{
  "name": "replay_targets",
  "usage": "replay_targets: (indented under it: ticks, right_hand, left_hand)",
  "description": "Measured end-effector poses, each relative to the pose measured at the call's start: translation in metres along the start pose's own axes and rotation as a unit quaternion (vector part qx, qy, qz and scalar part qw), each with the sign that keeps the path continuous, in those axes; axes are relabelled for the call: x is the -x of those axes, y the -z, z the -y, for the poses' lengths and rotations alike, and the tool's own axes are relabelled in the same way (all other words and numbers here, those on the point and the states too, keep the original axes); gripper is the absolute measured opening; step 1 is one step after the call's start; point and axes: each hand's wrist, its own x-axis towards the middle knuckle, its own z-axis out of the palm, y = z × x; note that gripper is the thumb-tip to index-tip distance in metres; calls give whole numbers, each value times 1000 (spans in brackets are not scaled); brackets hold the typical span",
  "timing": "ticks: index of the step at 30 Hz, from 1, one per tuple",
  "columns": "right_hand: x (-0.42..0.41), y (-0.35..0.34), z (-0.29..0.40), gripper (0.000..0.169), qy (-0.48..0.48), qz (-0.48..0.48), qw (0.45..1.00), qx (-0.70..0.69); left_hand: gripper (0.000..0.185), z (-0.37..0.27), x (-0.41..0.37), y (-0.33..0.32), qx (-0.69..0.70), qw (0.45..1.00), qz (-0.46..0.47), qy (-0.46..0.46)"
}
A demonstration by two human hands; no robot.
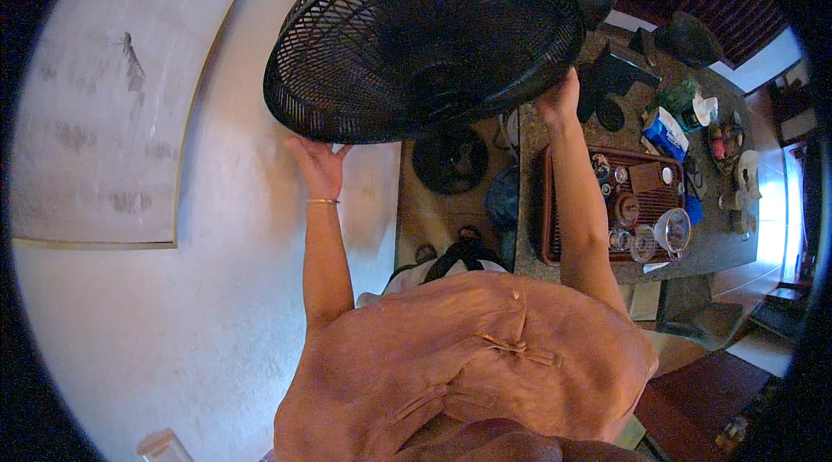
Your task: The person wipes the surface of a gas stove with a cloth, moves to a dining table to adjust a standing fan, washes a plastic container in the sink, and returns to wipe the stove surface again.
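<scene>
A large black fan head [422, 46], with a mesh guard around its blades, fills the upper middle of the view. It is tilted. My left hand [318, 166] is at the guard's lower left edge, its fingers partly hidden behind the rim. At the right edge of the guard, my right hand [560, 98] has hold of the rim, with most of the fingers out of sight. Beneath the fan, a round black base [450, 160] stands on the tiled floor. The guard hides any pole between them.
Close on my left is a pale wall [240, 215] with a framed panel [97, 137]. To the right, a stone-topped table [708, 247] carries a slatted tea tray [549, 228] with glassware, a blue-and-white packet [666, 134] and clutter. A blue bag [504, 195] lies near the base.
</scene>
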Motion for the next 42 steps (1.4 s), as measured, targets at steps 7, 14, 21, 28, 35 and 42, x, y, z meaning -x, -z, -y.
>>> replay_targets:
  ticks: [7,14,21,28,35,42]
  right_hand:
    - [54,-6,8,41,62,-35,997,8]
    - [25,24,0,45,50,-51,997,21]
    - [45,-5,2,64,37,-103,992,58]
    - [133,50,-34,62,124,-78,978,149]
    - [429,105,-49,36,83,-214,929,290]
    - [614,132,-52,31,253,-480,827,147]
  left_hand:
    - [92,-4,-64,6,26,991,90,96]
    - [90,7,-77,9,17,992,82,95]
    - [85,6,-47,14,12,994,58,95]
    - [85,47,-34,24,8,998,-48,45]
    - [97,157,98,8,-4,940,-8,342]
    - [84,176,198,-60,-26,894,169,414]
